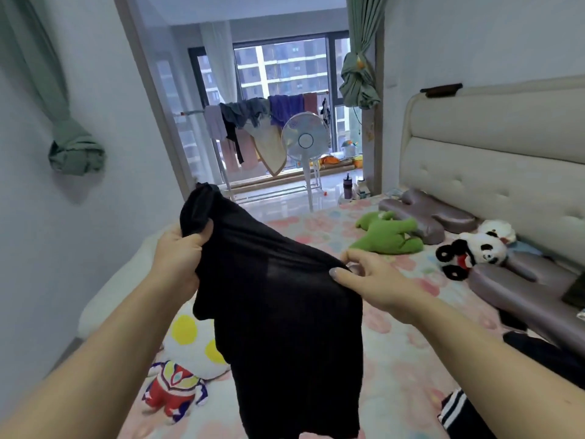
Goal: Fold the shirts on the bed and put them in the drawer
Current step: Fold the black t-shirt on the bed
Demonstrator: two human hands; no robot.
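Left hand (177, 248) grips and right hand (364, 274) pinches the black shirt (278, 312), seemingly clear of the bed (395, 359)

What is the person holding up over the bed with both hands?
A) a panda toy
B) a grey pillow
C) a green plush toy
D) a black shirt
D: the left hand grips a bunched corner of the black shirt and the right hand pinches its other side, so it hangs above the bed.
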